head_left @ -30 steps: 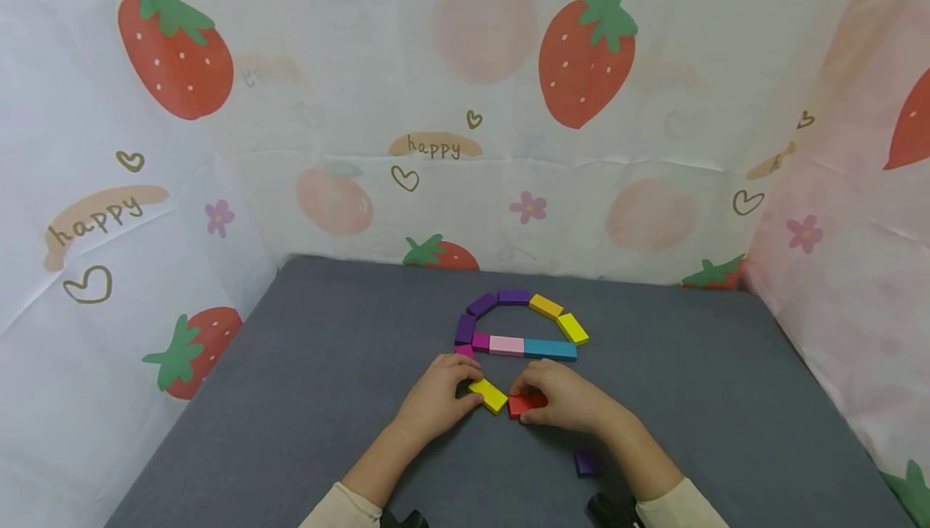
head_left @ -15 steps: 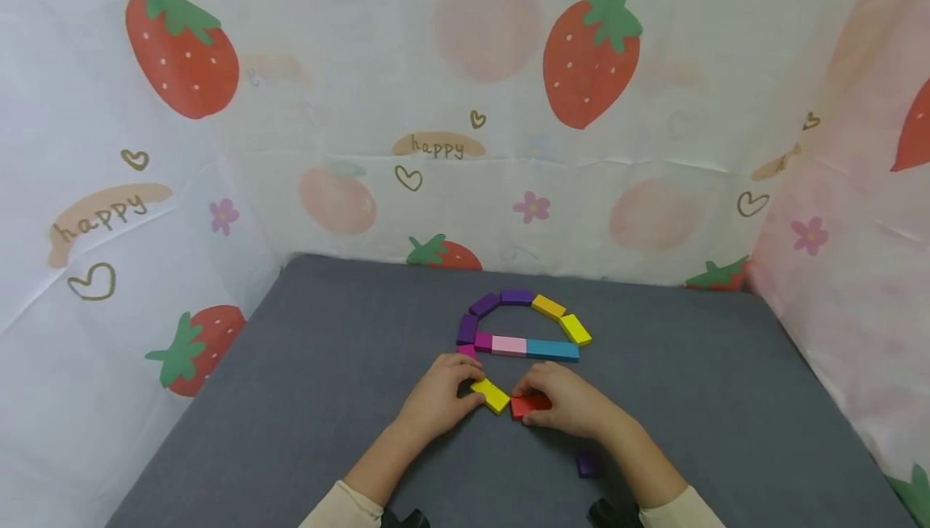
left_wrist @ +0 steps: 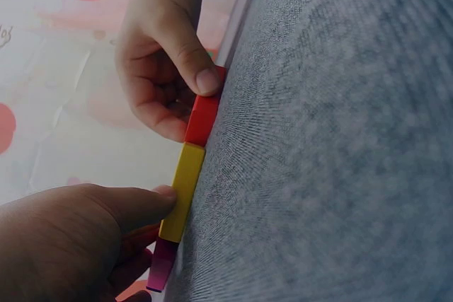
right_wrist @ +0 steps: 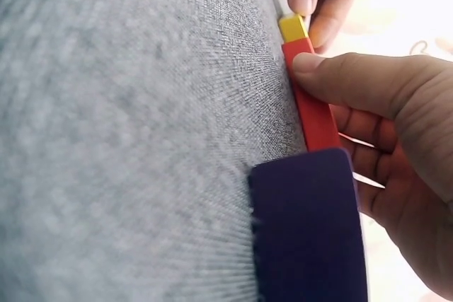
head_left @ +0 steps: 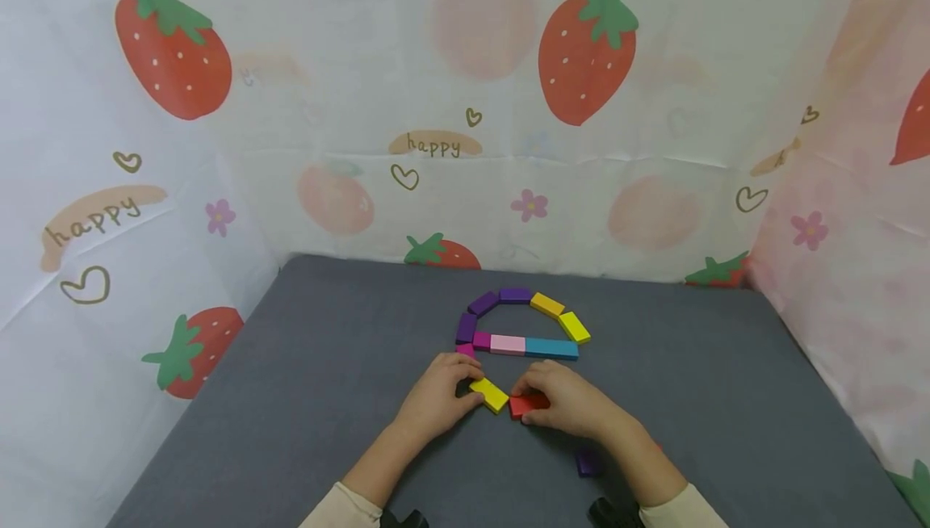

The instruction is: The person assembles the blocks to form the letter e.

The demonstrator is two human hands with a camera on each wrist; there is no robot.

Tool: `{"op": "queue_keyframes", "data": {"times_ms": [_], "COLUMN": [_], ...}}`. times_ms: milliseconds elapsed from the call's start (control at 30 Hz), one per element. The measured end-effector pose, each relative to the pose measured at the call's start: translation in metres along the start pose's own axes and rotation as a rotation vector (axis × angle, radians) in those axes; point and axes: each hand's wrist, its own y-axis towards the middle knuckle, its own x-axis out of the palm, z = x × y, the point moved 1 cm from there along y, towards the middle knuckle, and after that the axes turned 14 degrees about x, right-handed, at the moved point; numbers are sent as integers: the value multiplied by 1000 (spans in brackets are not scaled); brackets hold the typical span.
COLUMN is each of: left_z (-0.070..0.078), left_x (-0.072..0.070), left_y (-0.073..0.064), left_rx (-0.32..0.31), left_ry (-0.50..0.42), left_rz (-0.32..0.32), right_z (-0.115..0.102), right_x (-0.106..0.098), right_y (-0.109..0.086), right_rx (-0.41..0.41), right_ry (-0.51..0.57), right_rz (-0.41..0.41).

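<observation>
On the grey cloth, my left hand (head_left: 438,396) pinches a yellow block (head_left: 490,396) between thumb and fingers. Just to the right, my right hand (head_left: 565,399) grips a red block (head_left: 526,407) with the thumb on its near side. The red block's end meets the yellow block's end, as the left wrist view shows too. Beyond the yellow block's other end a magenta block (left_wrist: 162,265) continues the line, partly covered by my left fingers in the head view. A dark purple block (right_wrist: 308,228) lies apart, near my right forearm.
Farther back, purple blocks (head_left: 515,295), an orange block (head_left: 547,304) and a yellow block (head_left: 574,327) form an arch. Pink (head_left: 507,345) and blue (head_left: 551,349) blocks make a straight row under it. A strawberry-printed curtain (head_left: 450,84) stands behind the table.
</observation>
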Motion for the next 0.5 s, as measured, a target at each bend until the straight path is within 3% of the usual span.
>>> {"op": "queue_keyframes", "data": {"times_ms": [500], "left_z": [1], "left_x": [0], "left_y": [0], "left_rx": [-1], "left_ry": [-6], "left_rz": [4], "right_z": [0], "right_x": [-3], "right_y": [2], "right_rx": [-10], "right_ry": [-2], "right_rz": [-20]}}
